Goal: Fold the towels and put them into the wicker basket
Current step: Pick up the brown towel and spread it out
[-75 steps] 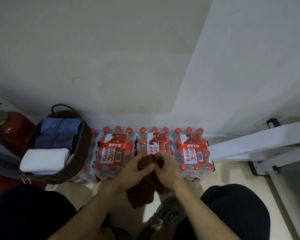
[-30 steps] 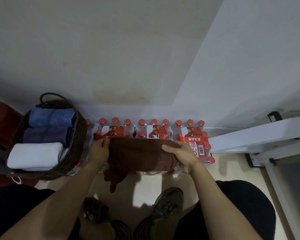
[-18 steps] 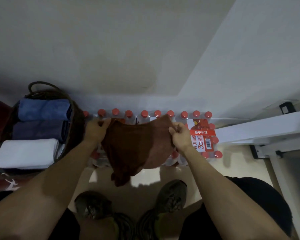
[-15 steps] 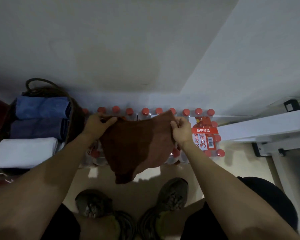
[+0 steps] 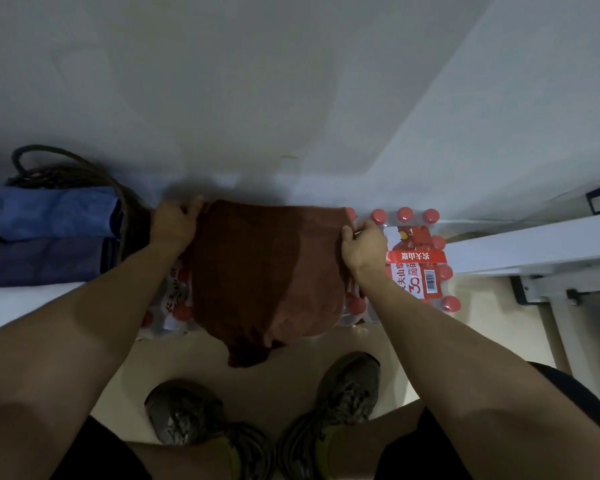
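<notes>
Where a crumpled wad hung in front of the water-bottle packs (image 5: 420, 268) a couple of seconds ago, now holds the brown towel (image 5: 257, 271) opened out flat across the top of those packs. Pinches the far-left corner with the left hand (image 5: 174, 225), fingers curled over the edge at the basket side of the packs. Pinches the far-right corner with the right hand (image 5: 361, 244), thumb and fingers closed on the cloth above the middle of the packs. Keeps the far edge stretched straight along the wall side of the packs; leaves the near end uneven, with one corner drooping off the front of the packs toward the floor and the shoes (image 5: 184, 414). Has raised and laid the cloth within the last second, so has moved from shaking out to spreading. Gives a work surface for the fold: judged the very start of folding, with no crease made yet. Shows the wicker basket (image 5: 125, 216) just left of the packs, already carrying a blue towel (image 5: 52, 213), a dark purple towel (image 5: 42, 261) and a white towel (image 5: 25, 299) side by side. Leaves little room there, so probably calls for a compact fold. Should first square the drooping near corner, or the halves will not match. Risks a slide off the rounded bottle caps if the corners are let go too soon.
</notes>
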Available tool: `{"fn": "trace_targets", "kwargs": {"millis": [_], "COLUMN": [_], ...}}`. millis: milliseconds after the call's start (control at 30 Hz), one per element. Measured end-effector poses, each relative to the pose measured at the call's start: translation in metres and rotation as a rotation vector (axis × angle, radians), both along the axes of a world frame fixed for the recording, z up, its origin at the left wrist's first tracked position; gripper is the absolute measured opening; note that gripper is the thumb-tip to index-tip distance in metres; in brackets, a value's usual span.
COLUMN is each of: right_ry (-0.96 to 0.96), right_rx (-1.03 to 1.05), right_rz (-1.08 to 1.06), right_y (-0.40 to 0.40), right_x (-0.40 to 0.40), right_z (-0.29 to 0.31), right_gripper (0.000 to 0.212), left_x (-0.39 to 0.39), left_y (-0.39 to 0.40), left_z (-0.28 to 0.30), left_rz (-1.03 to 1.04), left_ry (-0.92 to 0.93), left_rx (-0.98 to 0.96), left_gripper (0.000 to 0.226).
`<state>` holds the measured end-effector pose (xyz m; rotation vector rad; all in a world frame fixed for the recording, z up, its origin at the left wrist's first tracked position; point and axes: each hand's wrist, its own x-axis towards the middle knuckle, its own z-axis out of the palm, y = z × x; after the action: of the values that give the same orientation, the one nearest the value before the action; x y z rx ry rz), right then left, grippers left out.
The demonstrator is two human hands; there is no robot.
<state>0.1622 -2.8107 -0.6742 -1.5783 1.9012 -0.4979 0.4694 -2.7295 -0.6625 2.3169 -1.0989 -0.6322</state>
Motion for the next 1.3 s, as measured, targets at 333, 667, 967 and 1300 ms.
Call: {"fn": "trace_targets", "kwargs": {"millis": [333, 667, 967, 1300], "right_ry": [0.105, -0.070, -0.253, -0.414], "right_rx": [0.019, -0.002, -0.001, 0.294], "right_rz": [0.004, -0.042, -0.333, -0.327], "right_y": [-0.006, 0.021, 0.137, 0.201], "right_x": [0.002, -0.003, -0.014, -0.017], "right_z": [-0.008, 0.013, 0.012, -0.015], "right_gripper": [0.030, 0.032, 0.011, 0.020], "left_x": [0.011, -0.023, -0.115, -0.132], "left_y": [0.002, 0.035, 0.144, 0.176], "left_z": [-0.009, 0.005, 0.004, -0.015], "left_rz": [-0.023, 0.126, 0.456, 0.582], "left_ry": [-0.049, -0.056, 0.077, 0.380], "left_rx": [-0.052, -0.119, -0.202, -0.005], "left_gripper": [0.038, 0.028, 0.020, 0.032]}}
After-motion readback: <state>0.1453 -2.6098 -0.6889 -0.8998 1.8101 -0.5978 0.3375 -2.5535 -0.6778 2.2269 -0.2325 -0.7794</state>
